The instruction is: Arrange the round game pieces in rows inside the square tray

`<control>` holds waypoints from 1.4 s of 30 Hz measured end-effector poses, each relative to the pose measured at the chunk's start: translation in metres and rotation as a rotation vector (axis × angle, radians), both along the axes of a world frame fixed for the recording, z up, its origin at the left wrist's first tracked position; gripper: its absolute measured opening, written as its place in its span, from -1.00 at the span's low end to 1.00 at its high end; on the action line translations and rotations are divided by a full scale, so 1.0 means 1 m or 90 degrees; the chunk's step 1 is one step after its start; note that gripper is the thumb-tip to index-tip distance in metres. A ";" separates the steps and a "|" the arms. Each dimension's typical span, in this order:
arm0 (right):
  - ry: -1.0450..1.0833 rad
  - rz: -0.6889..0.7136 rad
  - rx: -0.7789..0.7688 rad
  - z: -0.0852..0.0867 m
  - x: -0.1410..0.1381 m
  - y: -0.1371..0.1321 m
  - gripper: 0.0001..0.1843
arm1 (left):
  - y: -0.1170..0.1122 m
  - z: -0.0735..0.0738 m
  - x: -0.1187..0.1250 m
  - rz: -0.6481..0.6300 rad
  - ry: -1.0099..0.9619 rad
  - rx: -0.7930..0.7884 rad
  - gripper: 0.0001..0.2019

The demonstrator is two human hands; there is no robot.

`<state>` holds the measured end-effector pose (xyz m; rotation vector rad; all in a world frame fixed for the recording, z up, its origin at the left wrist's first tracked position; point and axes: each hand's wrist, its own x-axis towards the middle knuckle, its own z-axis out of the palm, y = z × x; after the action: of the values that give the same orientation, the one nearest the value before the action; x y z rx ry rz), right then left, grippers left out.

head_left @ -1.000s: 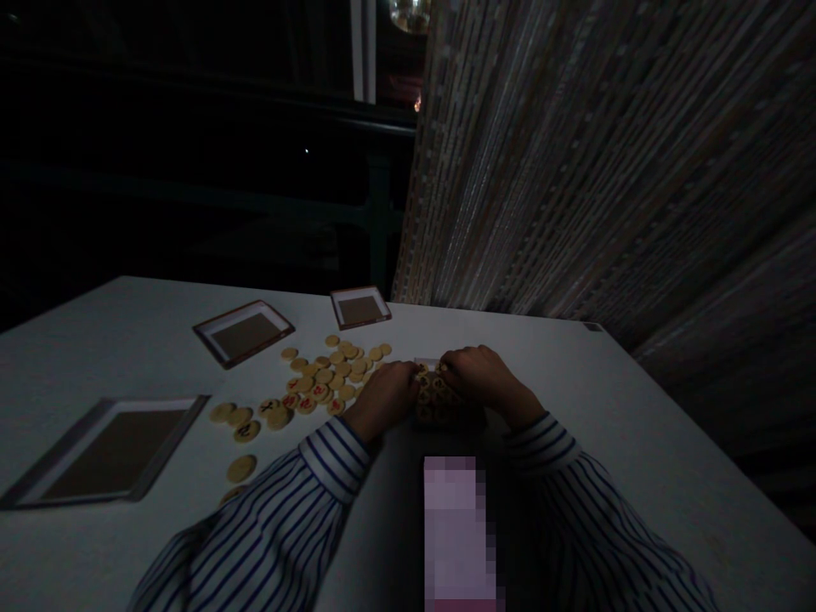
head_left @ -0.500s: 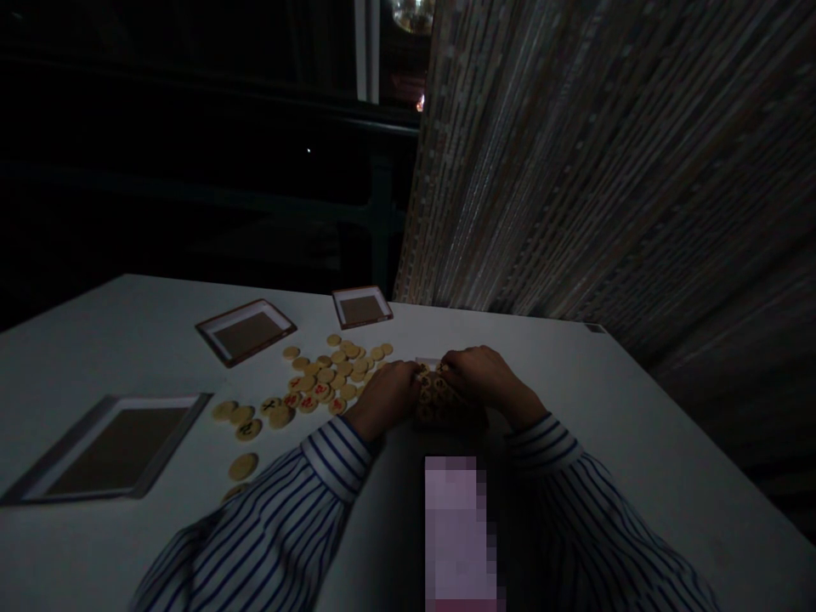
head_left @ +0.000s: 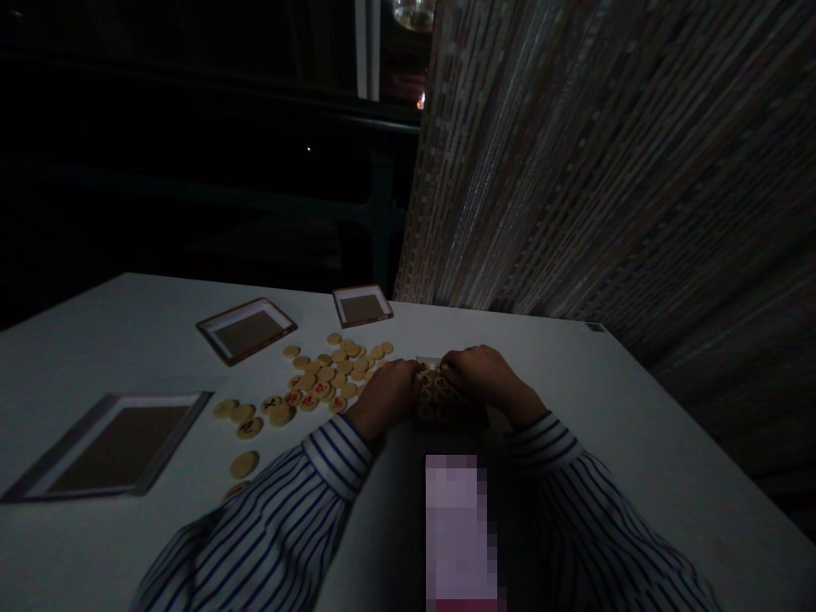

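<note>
A small box lies in dim light, with round wooden Chinese chess pieces set in rows inside it. At its far left corner, my left hand is closed, its fingertips on a piece in the far row. My right hand reaches over the far right side, fingers bent and closed on another piece there. Parts of the box and its pieces are hidden by both hands and shadow. Left of my left hand, several loose Chinese chess pieces lie scattered, some face up with red or black characters.
Shallow open boxes or lids rest on the white table: one at the left, one farther back and a smaller one near the far edge. A phone-like, pixelated screen is close to me. A string curtain hangs behind.
Almost nothing differs. Both hands stay at the far side of the box with only a slight shift of the fingers, and the loose pieces lie as before.
</note>
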<state>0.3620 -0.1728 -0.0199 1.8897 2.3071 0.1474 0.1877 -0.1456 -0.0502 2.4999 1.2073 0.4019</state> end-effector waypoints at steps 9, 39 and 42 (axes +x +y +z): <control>-0.002 0.005 0.000 -0.001 0.000 0.001 -0.66 | -0.002 0.004 0.001 0.007 0.004 -0.011 -0.73; 0.001 0.038 -0.042 0.003 -0.001 0.000 -0.67 | -0.001 0.003 0.001 0.000 0.012 0.000 -0.76; 0.003 0.045 -0.033 0.001 0.000 0.000 -0.68 | 0.000 0.001 0.001 -0.004 0.002 0.009 -0.75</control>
<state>0.3617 -0.1726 -0.0187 1.7869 2.3583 0.0912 0.1884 -0.1455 -0.0496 2.5168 1.2026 0.4072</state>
